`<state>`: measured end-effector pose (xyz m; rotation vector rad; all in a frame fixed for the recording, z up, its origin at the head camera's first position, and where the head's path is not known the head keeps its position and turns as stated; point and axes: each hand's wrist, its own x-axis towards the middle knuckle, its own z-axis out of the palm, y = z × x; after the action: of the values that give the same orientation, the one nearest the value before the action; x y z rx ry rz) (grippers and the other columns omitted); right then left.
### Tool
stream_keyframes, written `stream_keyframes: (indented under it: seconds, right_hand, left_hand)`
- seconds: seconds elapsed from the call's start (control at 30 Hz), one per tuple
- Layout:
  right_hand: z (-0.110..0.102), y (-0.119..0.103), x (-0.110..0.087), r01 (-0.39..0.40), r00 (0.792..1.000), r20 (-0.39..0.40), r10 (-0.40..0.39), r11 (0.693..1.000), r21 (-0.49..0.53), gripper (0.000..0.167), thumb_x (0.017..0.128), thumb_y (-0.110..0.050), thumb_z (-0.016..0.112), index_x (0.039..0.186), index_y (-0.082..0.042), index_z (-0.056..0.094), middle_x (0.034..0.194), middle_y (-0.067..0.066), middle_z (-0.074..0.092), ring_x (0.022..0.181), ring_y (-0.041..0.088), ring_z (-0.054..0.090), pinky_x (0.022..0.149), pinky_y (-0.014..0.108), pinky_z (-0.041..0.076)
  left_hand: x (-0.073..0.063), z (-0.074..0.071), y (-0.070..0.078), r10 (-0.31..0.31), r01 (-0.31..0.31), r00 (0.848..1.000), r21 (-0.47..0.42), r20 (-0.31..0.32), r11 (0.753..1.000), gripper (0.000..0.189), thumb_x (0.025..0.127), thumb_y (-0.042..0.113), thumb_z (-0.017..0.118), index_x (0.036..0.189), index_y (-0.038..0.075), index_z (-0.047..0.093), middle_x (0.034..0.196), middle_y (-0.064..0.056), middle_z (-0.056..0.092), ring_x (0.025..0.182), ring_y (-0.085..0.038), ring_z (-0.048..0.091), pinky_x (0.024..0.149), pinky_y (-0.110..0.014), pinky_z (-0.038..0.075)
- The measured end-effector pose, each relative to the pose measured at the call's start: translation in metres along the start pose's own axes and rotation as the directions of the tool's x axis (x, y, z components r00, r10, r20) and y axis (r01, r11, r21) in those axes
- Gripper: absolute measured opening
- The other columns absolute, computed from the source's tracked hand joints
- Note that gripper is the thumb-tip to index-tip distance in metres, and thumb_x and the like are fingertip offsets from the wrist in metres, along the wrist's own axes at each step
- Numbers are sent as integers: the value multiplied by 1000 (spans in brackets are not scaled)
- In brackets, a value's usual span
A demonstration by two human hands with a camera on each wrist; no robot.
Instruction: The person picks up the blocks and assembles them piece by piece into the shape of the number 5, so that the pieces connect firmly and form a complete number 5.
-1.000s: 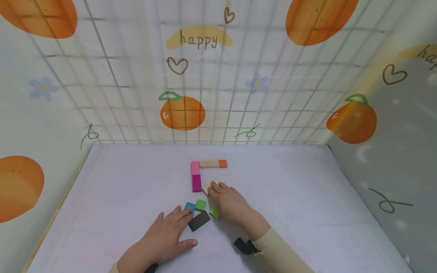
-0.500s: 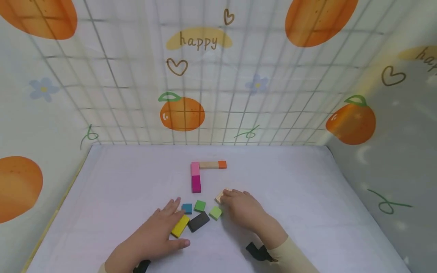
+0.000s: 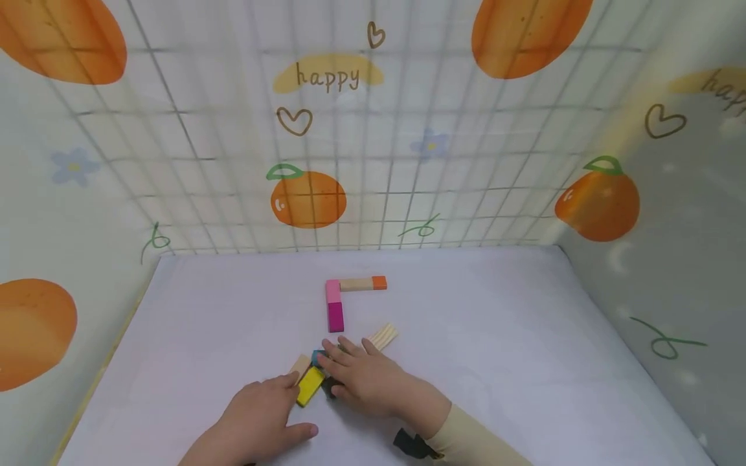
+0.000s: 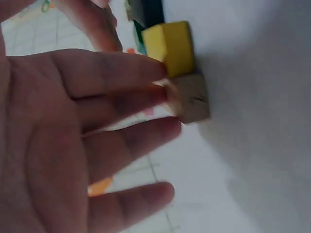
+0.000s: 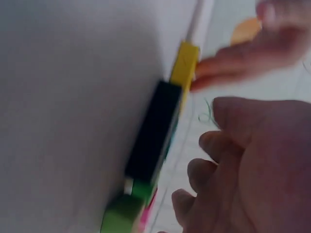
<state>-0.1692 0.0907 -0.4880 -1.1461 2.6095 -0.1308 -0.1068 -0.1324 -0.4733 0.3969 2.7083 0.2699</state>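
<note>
Moved leftward off the ribbed piece since the earlier frame, the right hand spreads over the black block, grasping nothing, while I see the left hand, straight-fingered and ungripping, seemingly touching the beige block beside the yellow block to steady both.

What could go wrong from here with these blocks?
The right hand partly hides the blue block and black block in the head view, so it might nudge them unseen. Reaching forward, it could knock the magenta block out of line with the pink block. The left hand, at the yellow block, might push it askew.
</note>
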Motion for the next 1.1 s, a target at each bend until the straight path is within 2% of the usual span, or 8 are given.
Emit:
stream_keyframes:
  seconds: [0.13,0.4,0.6,0.73,0.93,1.1]
  right_hand:
    - [5,-9,5,-9,999,32,9,1000,-14,69,101,-59,45,161,-35,20,170,-6,17,157,25,18,121,63,25]
    - [10,-17,8,2,998,68,4,997,-80,63,102,-57,45,159,-40,25,169,-9,18,157,24,20,121,61,26]
    - [5,-13,-5,-25,999,41,29,994,-105,60,102,-53,50,157,-36,34,167,-9,26,154,23,27,118,63,30]
    - [9,-1,-20,-44,998,31,46,997,-64,62,101,-52,53,158,-34,34,167,-9,26,155,22,27,119,61,30]
    - [7,20,-44,-127,991,51,125,991,40,63,100,-51,55,157,-34,34,167,-10,25,155,22,24,118,63,29]
    - [0,31,-55,-223,974,54,219,972,74,58,99,-46,60,153,-30,45,164,-6,33,154,25,29,117,66,28]
  left_hand:
    - [2,1,-8,33,-35,998,-34,-58,999,77,82,66,70,131,7,68,144,-8,61,125,-36,63,100,-62,49]
    - [0,4,-10,61,-62,998,-39,-31,997,76,83,66,69,128,5,69,152,-11,52,135,-36,54,106,-65,43]
    - [2,6,-8,38,-40,999,-61,-25,997,80,82,65,70,137,7,63,154,-9,51,139,-35,51,108,-65,41]
    - [4,7,-5,50,-51,999,-72,-15,996,85,80,67,72,139,8,61,154,-8,50,141,-35,49,109,-65,40]
    - [5,11,0,169,-173,984,-78,-46,982,86,81,65,71,143,7,56,159,-6,43,146,-34,42,109,-65,40]
    - [14,15,8,239,-239,971,-63,-15,969,87,81,66,71,147,12,53,162,-2,38,149,-31,38,109,-66,40]
